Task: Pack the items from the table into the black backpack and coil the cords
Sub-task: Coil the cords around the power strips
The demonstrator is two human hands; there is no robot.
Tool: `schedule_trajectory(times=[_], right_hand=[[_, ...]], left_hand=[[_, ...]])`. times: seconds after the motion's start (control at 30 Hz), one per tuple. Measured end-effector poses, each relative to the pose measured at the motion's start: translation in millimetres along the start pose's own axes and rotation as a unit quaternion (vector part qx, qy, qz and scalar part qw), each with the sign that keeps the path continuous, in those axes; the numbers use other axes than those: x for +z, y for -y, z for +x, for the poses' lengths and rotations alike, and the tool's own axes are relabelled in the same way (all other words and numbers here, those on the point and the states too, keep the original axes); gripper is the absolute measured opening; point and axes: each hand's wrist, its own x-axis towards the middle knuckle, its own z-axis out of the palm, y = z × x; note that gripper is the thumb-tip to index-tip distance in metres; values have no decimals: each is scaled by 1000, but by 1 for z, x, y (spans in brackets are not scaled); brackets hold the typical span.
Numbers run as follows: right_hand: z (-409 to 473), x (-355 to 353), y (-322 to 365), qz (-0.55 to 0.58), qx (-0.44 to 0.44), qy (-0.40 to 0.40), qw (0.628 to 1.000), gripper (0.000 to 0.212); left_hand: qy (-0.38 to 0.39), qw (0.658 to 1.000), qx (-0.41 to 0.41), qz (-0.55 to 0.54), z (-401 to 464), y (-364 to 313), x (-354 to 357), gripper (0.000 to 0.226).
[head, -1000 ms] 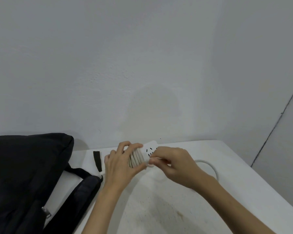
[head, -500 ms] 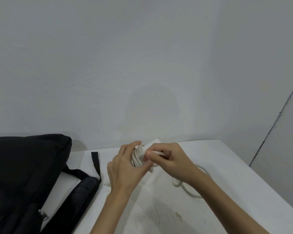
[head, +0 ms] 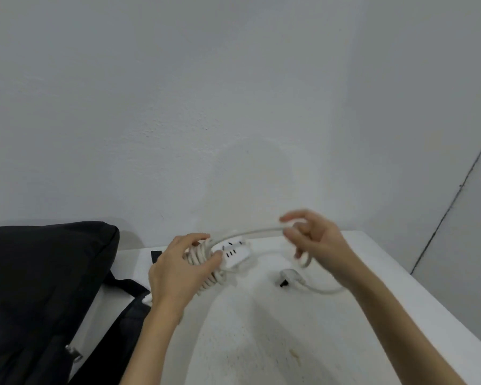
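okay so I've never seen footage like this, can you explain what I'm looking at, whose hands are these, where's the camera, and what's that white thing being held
There is no machine here. A person wears a camera on the head, so the single view looks forward and down at their own two bare arms.

The left hand has its grip around a white power strip, with much of the strip's white cord already wound around it in loops. The right hand pinches the loose stretch of that cord, lifted and pulled out to the side as if for another wrap. The cord's plug lies on the white table, below the right hand.

On the left lies a black backpack, with its straps spread on the table. Behind is a plain pale wall.
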Motion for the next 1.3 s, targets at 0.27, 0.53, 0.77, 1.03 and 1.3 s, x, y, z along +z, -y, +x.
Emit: schedule_trajectory(times=[0.27, 0.53, 0.77, 1.03, 1.3], right_hand=[[34, 30, -36, -3, -38, -120, 992, 11], [-10, 49, -89, -289, 66, -64, 953, 29], [-30, 30, -65, 3, 130, -144, 981, 23], [-32, 40, 0, -202, 37, 78, 976, 14], [2, 31, 33, -395, -262, 48, 879, 40]], left_hand=[[170, 895, -85, -404, -10, -42, 0, 54], [177, 761, -280, -557, 11, -5, -6, 54], [199, 718, -289, -600, 24, 15, -8, 84], [-9, 856, -241, -458, 17, 16, 14, 52], [105, 962, 54, -246, 4, 2, 20, 82]])
